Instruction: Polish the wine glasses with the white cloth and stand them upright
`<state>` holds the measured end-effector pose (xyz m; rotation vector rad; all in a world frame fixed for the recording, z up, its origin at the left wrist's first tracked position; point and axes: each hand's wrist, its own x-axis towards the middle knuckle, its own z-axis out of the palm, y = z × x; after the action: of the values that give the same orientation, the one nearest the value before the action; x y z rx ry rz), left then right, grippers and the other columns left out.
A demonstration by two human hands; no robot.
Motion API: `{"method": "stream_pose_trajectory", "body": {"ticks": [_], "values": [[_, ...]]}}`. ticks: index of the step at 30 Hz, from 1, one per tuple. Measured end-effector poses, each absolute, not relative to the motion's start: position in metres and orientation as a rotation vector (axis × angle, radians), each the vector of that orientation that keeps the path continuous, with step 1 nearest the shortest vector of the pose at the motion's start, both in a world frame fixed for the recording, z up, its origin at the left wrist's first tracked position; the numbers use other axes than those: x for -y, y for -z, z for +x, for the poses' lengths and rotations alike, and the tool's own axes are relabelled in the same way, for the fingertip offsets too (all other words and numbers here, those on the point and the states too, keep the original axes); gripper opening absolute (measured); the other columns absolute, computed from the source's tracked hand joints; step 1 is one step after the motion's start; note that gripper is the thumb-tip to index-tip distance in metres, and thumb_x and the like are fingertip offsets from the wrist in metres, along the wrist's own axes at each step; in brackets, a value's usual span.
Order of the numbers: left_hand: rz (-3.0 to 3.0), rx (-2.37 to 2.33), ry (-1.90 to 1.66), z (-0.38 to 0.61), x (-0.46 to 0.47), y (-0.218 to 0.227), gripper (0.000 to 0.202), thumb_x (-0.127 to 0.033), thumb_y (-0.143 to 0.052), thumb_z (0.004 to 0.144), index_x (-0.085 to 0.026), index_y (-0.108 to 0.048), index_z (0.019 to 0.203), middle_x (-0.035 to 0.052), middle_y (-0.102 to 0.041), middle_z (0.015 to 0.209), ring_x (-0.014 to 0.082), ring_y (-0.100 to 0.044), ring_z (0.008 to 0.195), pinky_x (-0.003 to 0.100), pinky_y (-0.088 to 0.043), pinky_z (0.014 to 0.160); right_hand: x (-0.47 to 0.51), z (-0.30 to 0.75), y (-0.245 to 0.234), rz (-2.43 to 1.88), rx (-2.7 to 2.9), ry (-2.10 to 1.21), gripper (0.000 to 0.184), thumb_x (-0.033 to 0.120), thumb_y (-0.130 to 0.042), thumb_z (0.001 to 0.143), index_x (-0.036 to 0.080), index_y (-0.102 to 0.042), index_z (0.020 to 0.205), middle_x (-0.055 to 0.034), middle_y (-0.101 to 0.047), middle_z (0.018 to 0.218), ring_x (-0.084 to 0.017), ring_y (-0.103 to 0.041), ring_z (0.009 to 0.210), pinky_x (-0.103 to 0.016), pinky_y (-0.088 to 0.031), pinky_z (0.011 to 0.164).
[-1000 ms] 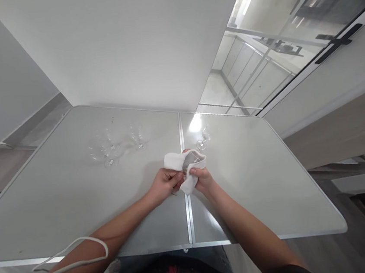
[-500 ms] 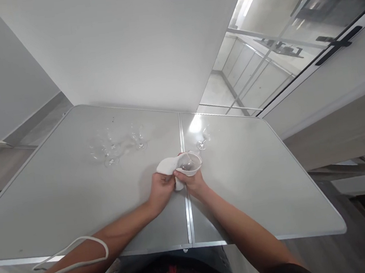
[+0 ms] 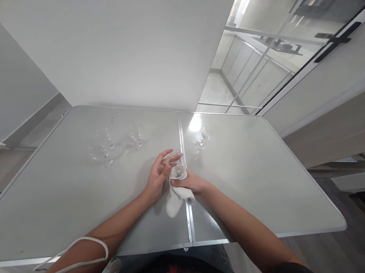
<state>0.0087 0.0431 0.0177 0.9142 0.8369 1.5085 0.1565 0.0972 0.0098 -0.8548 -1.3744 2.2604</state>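
A clear stemmed glass (image 3: 175,166) is held over the middle of the grey folding table (image 3: 63,210). My left hand (image 3: 157,177) curls its fingers around the left side of the bowl. My right hand (image 3: 190,183) is closed below the glass, gripping a white cloth (image 3: 176,198) that hangs down toward the table's centre seam. Whether the right hand also grips the stem is hidden by the cloth.
Three clear glasses (image 3: 108,148) stand in a cluster at the back left of the table, one of them (image 3: 139,139) nearer the seam. Another glass (image 3: 202,138) stands right of the seam. A white cable (image 3: 83,251) loops over my left arm. A white wall rises behind.
The cloth was wrapped over the glass's bowl; now it hangs below my right hand. The glass shifted left, and my left hand went from the cloth to the bowl.
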Motion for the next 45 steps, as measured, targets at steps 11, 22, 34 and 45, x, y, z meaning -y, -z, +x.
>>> {"method": "stream_pose_trajectory", "body": {"ticks": [11,22,34,45], "values": [[1.186,-1.265,-1.635,0.004,-0.040,-0.022,0.058,-0.038,-0.089,0.070,-0.024,-0.055,0.115,0.0071,-0.069,0.111,0.0226,-0.066,0.106,0.038,-0.050,0.097,-0.114,0.160,-0.007,-0.932,2.346,-1.103,0.008,0.024,-0.062,0.085,0.018,-0.062,0.090,-0.0056,-0.067,0.087,-0.020,-0.060,0.078,-0.039,-0.046,0.090],[1.009,-0.832,-1.568,-0.003,-0.041,-0.025,0.057,-0.048,-0.088,0.068,-0.017,-0.069,0.113,0.0146,-0.075,0.104,0.0328,-0.074,0.096,0.049,-0.061,0.086,-0.106,0.174,-0.026,-0.432,1.933,-2.326,0.041,0.057,-0.074,0.080,0.018,-0.063,0.088,-0.0009,-0.061,0.079,-0.015,-0.055,0.071,-0.028,-0.046,0.067],[0.928,-1.203,-1.867,-0.005,-0.045,-0.028,0.057,-0.034,-0.090,0.070,-0.018,-0.069,0.120,0.0130,-0.074,0.120,0.0296,-0.070,0.114,0.049,-0.052,0.108,-0.110,0.157,-0.022,-0.856,2.338,-1.048,0.006,0.021,-0.058,0.085,0.020,-0.056,0.091,-0.0052,-0.061,0.086,-0.021,-0.054,0.079,-0.035,-0.042,0.082],[0.988,-1.019,-1.782,-0.005,-0.045,-0.033,0.048,-0.042,-0.085,0.074,-0.019,-0.073,0.114,0.0121,-0.077,0.104,0.0316,-0.074,0.102,0.052,-0.055,0.100,-0.114,0.175,-0.029,-0.641,1.895,-2.072,0.029,0.045,-0.070,0.084,0.020,-0.059,0.094,0.0000,-0.059,0.080,-0.016,-0.054,0.072,-0.029,-0.045,0.070]]}}
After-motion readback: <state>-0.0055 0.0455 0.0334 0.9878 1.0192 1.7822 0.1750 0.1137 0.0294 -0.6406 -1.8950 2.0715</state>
